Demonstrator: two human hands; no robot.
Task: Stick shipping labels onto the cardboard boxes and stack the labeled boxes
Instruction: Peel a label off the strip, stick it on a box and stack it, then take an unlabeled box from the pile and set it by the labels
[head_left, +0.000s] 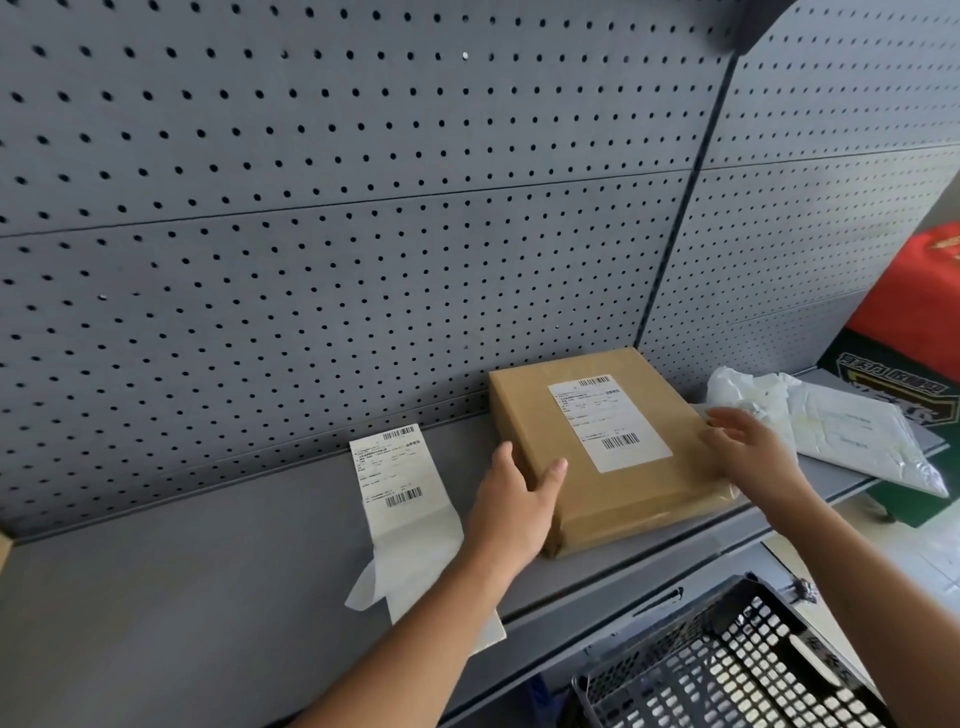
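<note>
A flat brown cardboard box (576, 488) lies on the grey shelf (208, 571), with a white shipping label (608, 422) stuck on its top. My left hand (514, 509) rests against the box's near-left edge, fingers spread, thumb on the top face. At the box's right edge my right hand (753, 449) is held with its fingers apart, touching or just off the side. Left of the box, a second shipping label (400, 478) lies on its backing paper, and a peeled backing strip (374, 582) sits below it.
A grey pegboard wall (363, 208) rises behind the shelf. A white plastic mailer bag (841, 431) lies at the shelf's right end. A red and green carton (914, 322) stands further right. A black mesh crate (727, 665) sits below the shelf's front edge.
</note>
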